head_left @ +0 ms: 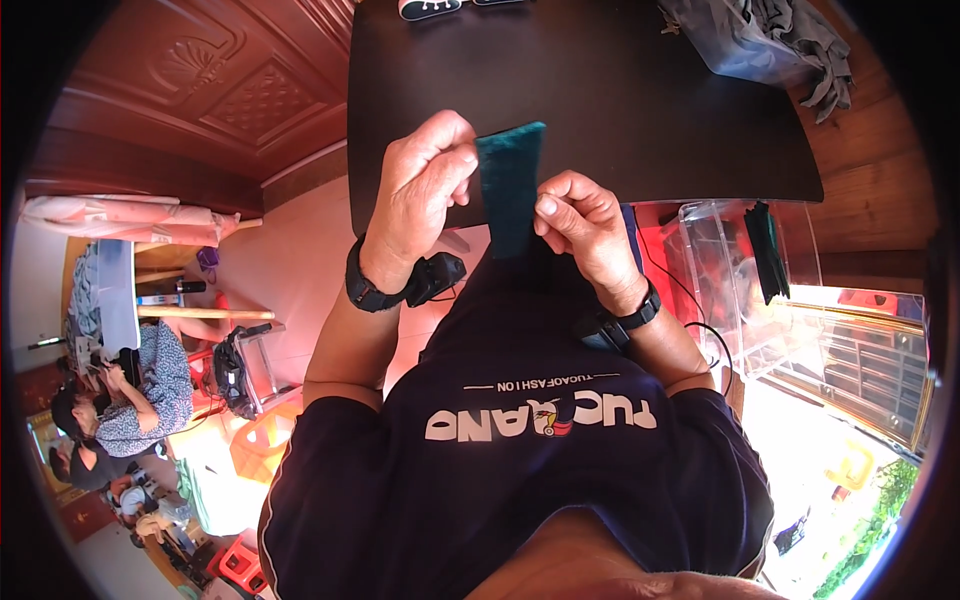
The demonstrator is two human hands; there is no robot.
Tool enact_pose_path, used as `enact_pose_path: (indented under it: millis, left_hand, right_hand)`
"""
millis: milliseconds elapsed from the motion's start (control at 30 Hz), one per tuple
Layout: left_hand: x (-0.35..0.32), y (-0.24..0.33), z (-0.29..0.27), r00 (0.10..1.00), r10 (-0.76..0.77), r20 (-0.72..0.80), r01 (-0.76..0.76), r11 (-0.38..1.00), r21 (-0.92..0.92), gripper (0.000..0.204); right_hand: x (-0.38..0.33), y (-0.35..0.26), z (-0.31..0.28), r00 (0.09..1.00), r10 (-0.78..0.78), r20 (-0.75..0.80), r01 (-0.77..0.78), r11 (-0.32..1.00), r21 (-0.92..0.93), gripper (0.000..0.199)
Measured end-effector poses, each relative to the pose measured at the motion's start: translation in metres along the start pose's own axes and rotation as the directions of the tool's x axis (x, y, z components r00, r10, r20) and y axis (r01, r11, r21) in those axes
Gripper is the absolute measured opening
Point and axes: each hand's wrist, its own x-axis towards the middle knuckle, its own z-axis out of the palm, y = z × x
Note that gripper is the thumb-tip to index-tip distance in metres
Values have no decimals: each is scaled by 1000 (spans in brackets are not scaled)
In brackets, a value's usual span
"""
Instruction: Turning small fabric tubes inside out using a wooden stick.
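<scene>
A dark green, long narrow piece of cloth [510, 190] hangs upright between my hands, in front of my body at the table's near edge. My left hand [425, 180] is closed in a pinch at its upper left edge. My right hand [588, 225] pinches the right edge lower down, thumb against fingertips. The cloth's top edge is nearly straight and slightly slanted; its lower end merges with my dark clothing. Both wrists wear black straps with small dark devices.
Ahead stands a black table [620, 90], with a clear container [745, 50] of grey cloth at its far right. Lower right, a clear plastic bin [705, 270] has dark green cloth strips [768, 255] over its rim. Shoes [430, 8] show at the far edge. Another person [155, 390] sits left.
</scene>
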Motion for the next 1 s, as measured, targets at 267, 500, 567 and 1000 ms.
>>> enact_pose_path:
  millis: [267, 500, 567, 1000]
  left_hand:
    - [5, 5, -8, 977, 166, 130, -199, 933, 301, 8]
    - [5, 2, -8, 970, 185, 157, -235, 875, 423, 19]
    - [5, 1, -7, 970, 205, 127, -241, 866, 439, 19]
    - [4, 0, -6, 994, 76, 83, -94, 963, 251, 10]
  right_hand:
    - [1, 1, 2, 999, 30, -42, -36, 988, -152, 14]
    - [1, -2, 2, 997, 68, -24, -70, 990, -125, 15]
    - [1, -3, 3, 996, 82, -32, -86, 986, -143, 15]
    - [0, -3, 3, 997, 63, -37, -68, 985, -157, 16]
